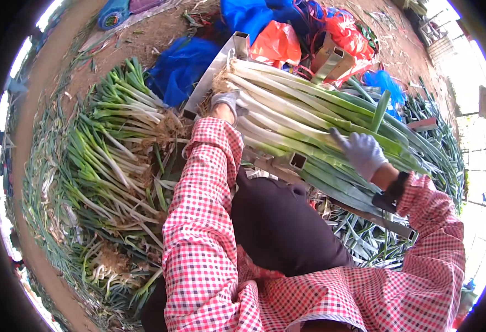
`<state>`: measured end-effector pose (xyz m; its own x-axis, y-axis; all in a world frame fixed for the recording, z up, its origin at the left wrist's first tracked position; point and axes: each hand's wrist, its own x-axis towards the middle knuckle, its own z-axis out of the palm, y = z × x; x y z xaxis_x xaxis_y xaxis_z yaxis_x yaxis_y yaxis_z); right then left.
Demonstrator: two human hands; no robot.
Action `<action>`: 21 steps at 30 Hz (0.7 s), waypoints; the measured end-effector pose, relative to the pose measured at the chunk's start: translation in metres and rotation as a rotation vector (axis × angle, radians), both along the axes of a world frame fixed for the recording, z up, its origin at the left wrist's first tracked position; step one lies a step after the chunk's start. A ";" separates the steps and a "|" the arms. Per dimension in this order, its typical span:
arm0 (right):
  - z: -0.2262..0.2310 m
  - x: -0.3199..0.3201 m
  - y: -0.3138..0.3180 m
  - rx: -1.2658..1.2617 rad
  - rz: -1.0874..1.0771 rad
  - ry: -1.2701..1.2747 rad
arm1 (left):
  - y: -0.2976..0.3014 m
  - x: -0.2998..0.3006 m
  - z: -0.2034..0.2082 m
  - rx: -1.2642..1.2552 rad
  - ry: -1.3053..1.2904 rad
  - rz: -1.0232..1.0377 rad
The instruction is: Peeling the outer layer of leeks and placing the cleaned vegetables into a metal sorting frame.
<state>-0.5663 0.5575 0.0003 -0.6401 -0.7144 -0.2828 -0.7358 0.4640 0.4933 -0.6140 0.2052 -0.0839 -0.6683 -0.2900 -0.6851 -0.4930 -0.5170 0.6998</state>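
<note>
A thick pile of leeks (287,108) lies across a metal frame (207,83), white root ends at the left and green leaves to the right. My left hand (229,104), in a light grey glove, is closed at the white end of a leek beside the roots; part of its fingers is hidden. Over the green part of the pile rests my right hand (363,154), also gloved, with its index finger stretched out and the palm down on the leaves. A dark band (391,193) circles the right wrist.
Loose leeks (115,149) are heaped on the ground at the left, with leaf scraps around them. Blue netting (179,69) and red plastic bags (276,44) lie beyond the frame. Square metal tube ends (297,161) stick up beside the pile. More cut leaves (359,235) lie below the frame.
</note>
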 end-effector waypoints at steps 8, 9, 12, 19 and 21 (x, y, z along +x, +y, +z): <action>-0.018 -0.012 -0.040 -0.123 -0.025 0.002 | -0.017 0.013 -0.014 -0.590 0.241 -0.161; -0.020 -0.014 -0.042 -0.137 -0.008 0.008 | -0.006 0.024 -0.022 -0.797 0.336 -0.034; -0.016 -0.020 -0.039 -0.061 -0.089 0.000 | 0.032 0.028 0.006 -1.672 0.471 -0.242; -0.011 -0.037 -0.054 -0.290 0.150 -0.104 | -0.003 -0.008 -0.040 -1.915 0.531 -0.949; -0.024 -0.050 -0.039 -0.333 0.048 -0.261 | 0.009 -0.014 -0.021 -1.785 0.509 -1.013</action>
<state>-0.6166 0.5185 -0.0236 -0.5413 -0.8215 -0.1796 -0.8409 0.5286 0.1163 -0.6284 0.2138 -0.1050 -0.9679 0.2291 0.1038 0.2425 0.9593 0.1445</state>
